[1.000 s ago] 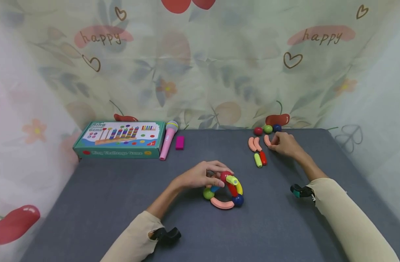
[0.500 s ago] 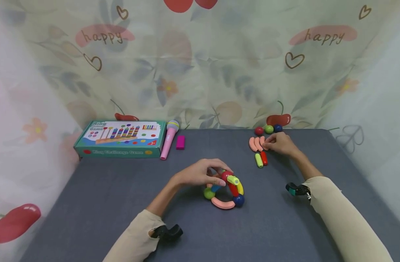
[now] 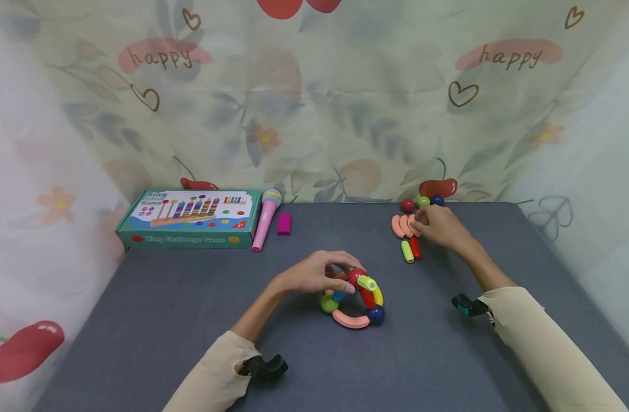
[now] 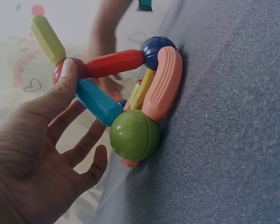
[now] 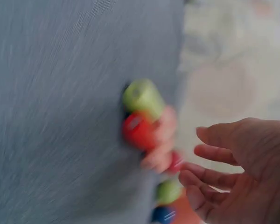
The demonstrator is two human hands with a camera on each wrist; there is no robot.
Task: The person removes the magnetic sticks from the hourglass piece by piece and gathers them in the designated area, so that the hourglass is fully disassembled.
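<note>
A frame of magnetic balls and sticks [image 4: 135,135] stands on the cloth, with a green ball, a dark blue ball and a red ball [image 3: 357,276] on top. My left hand [image 3: 317,274] pinches that red ball between thumb and fingers. From the ball juts a light green stick [image 4: 49,39]; red and blue sticks slope down from it. My right hand [image 3: 440,226] hovers beside three curved pink sticks [image 3: 398,226] lying side by side. In the blurred right wrist view, its loosely bent fingers [image 5: 214,177] hold nothing and sit apart from the pieces.
Short green [image 3: 407,252] and red [image 3: 415,248] sticks lie in front of the pink ones. Behind them are loose red [image 3: 407,205], green and blue balls. A game box [image 3: 191,220], a toy microphone [image 3: 266,220] and a magenta block [image 3: 284,224] stand at the back left.
My right hand slid the third curved pink stick left against the other two, then let go and drew back slightly. The left hand stays at the frame.
</note>
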